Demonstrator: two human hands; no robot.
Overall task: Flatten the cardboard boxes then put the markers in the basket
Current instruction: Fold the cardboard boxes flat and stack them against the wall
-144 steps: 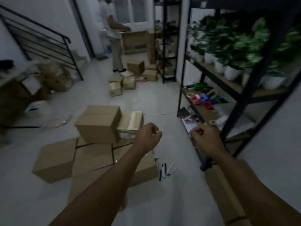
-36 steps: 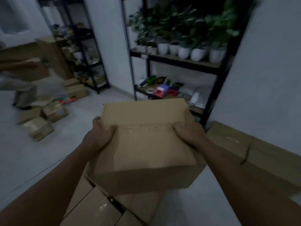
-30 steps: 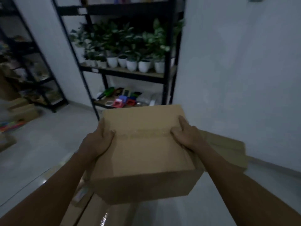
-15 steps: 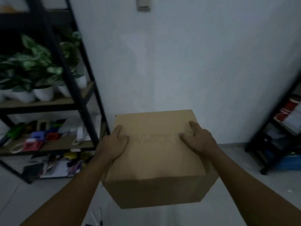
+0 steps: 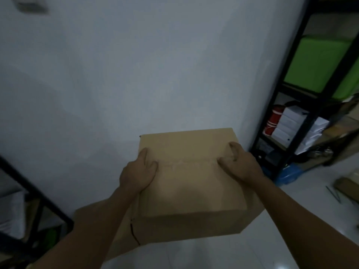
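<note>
I hold a closed brown cardboard box (image 5: 191, 189) in the air in front of a white wall. My left hand (image 5: 137, 172) grips its left top edge, fingers curled over the side and thumb on the top. At the right end of the taped centre seam, my right hand (image 5: 240, 164) grips the box's top with bent fingers. A second piece of cardboard (image 5: 93, 226) shows below my left forearm. No markers or basket are in view.
A black metal shelf (image 5: 310, 98) at the right carries green bins (image 5: 320, 63), white boxes (image 5: 291, 123) and a red spool. Another black shelf frame (image 5: 33, 193) is at the lower left. Flat cardboard (image 5: 347, 188) lies on the white floor at the right.
I picked up the box from the floor pile and turned right with it. The plant shelf has left the view and the shelf with green bins has come in. Both hands kept their hold.
</note>
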